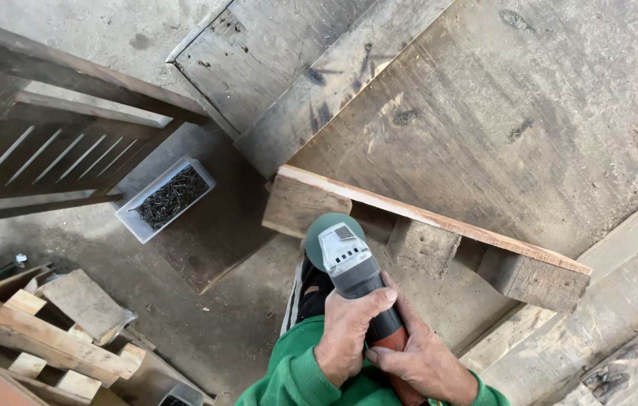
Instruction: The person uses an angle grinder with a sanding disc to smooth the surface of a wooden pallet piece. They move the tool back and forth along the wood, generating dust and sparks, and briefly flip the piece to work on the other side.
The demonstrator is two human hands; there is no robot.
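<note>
Nearest the camera, both hands grip the grey-bodied angle grinder with a green sanding disc [345,256], which serves as the landmark here. The left hand [347,331], coming out of a green sleeve [289,376], wraps round the grinder's grey barrel, fingers curled tight and pressed together over its top. The right hand [422,362] closes round the orange rear end of the same tool, fingers folded under and thumb laid along it. Two hands on one body look meant to steady a tool that kicks.

The grinder's disc end points away from the person and sits just short of the rough wooden pallet-like frame with a pale top plank and square blocks [439,240]. Whether the disc touches the near-left block cannot be told. The frame rests on edge, so its plank edge and blocks face the disc.

Below the grinder, a dark shoe [313,289] stands on the grey dusty concrete floor [213,316].

Left of the grinder, near the bottom corner, lies a loose heap of short pale wood offcuts [48,338]. Farther left and beyond, a pale rectangular plastic tub of dark nails [166,198] sits on the floor, near a dark slatted wooden panel [48,162].

Beyond the grinder, wide weathered grey boards [484,105] fill the far side.
</note>
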